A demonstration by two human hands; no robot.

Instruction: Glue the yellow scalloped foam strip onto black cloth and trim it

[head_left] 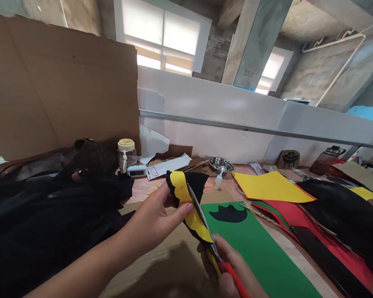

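Observation:
My left hand [157, 219] pinches a piece of black and yellow felt [186, 194] and holds it up above the table. My right hand [233, 269] grips red-handled scissors [205, 223], whose blades lie across the yellow part of the felt. Just right of the felt lies a green sheet [261, 252] with a black cut-out shape [228, 213] on it.
Yellow [267, 186], red [298, 211] and black sheets [338, 211] spread to the right. A jar [126, 153], a small clock [136, 170], a metal bowl [220, 164] and a glue bottle [218, 180] stand behind. A dark bag [49, 194] fills the left; cardboard [59, 82] leans behind it.

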